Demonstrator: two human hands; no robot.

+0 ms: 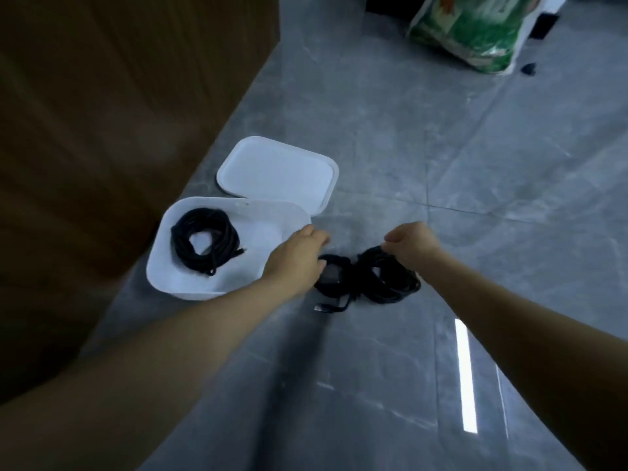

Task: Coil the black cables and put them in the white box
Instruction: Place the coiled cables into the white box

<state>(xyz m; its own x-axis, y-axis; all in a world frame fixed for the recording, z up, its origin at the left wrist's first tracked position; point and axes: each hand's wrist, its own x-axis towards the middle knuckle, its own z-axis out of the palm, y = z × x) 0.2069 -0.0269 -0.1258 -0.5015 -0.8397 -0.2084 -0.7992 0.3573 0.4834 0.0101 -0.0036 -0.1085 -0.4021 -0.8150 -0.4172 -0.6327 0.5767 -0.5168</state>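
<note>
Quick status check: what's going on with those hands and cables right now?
Right hand gripping the cable bundle on the floor; left hand reaching onto it. One coiled cable already in the white box. Nothing blocking.

Glossy grey marble-look floor tiles (441, 137) reflect a light strip; brown wooden panel (119, 79) left, green sack (475, 28) far right

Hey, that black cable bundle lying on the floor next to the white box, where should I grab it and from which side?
Probably from above, at the narrow waist where the two loops of the black cable bundle cross; one grip there should gather both. The right hand already pinches the right loop's top, and the left hand reaches over the left loop. Its plug end trails loose in front.
</note>
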